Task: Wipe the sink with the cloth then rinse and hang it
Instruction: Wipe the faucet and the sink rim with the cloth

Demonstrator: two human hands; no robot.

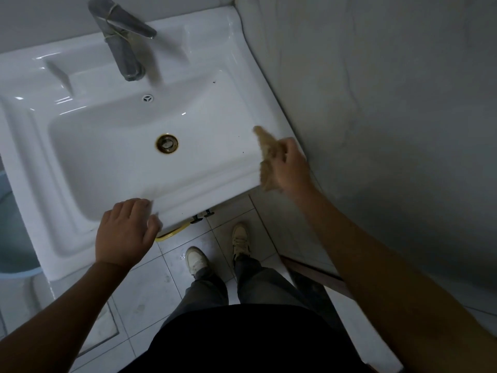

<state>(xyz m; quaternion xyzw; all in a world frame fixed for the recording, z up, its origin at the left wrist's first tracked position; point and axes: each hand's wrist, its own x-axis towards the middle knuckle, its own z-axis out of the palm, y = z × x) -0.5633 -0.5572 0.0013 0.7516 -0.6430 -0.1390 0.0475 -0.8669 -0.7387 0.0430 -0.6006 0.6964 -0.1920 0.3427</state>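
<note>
Cloth [266,157], tan and crumpled, sits bunched in a person's right hand [291,165] over the right front corner of a white sink [88,146], one end poking up past the knuckles and the rest hanging beside the palm; the fingers [289,148] are curled tight around it, and both hand and cloth are blurred. The left hand [125,232] rests on the sink's front rim, its fingers bent and close together over the edge with nothing in them. The basin is rectangular, with a brass-ringed drain [167,143] at its middle, a small round overflow hole [147,98] on the back wall, and a few dark specks toward the right side. A grey metal tap [122,39] stands on the back ledge, its spout reaching out toward the basin. A pale wall [390,90] runs along the sink's right side. Below the front rim, a yellow hose [172,234] curves out from under the sink. The person stands on a light tiled floor [150,297] in pale shoes [197,261] and grey trousers [258,281]. A blue curved shape [16,238] shows at the left edge, too cut off to identify.
</note>
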